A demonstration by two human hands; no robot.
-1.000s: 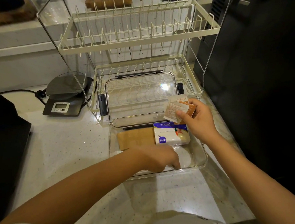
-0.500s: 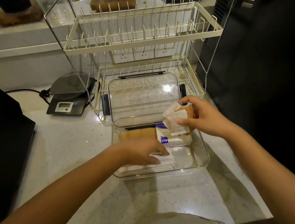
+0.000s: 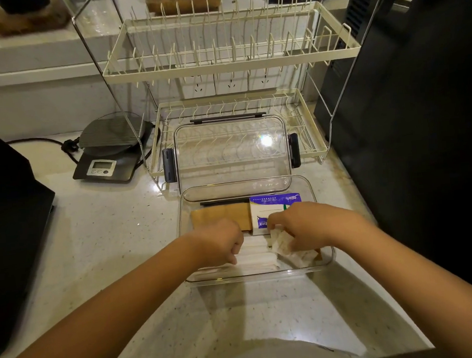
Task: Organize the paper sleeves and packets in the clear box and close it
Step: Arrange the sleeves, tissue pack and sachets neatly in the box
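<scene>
Lowered from above the far rim, the right hand (image 3: pixel 309 224) is now pressing its small packets (image 3: pixel 291 246) down inside the clear box (image 3: pixel 324 259).
Its fingers are pinching the packets at the box's near right corner; the left hand (image 3: pixel 220 243), fingers curled, is resting on the white sleeves (image 3: pixel 259 254) beside them, with the brown sleeves (image 3: pixel 220 215) and tissue pack (image 3: pixel 271 207) lying farther in and the lid (image 3: pixel 231 153) standing open behind the box.

Both forearms are bare and reach forward from the lower corners, coming closer together toward the hands. The left hand (image 3: pixel 220 243) has its back up, with the fingers curled down and the knuckles bent. The right hand (image 3: pixel 303 227) is just beside it, also with its back up, and its fingers curl downward in a pinching grip.
</scene>
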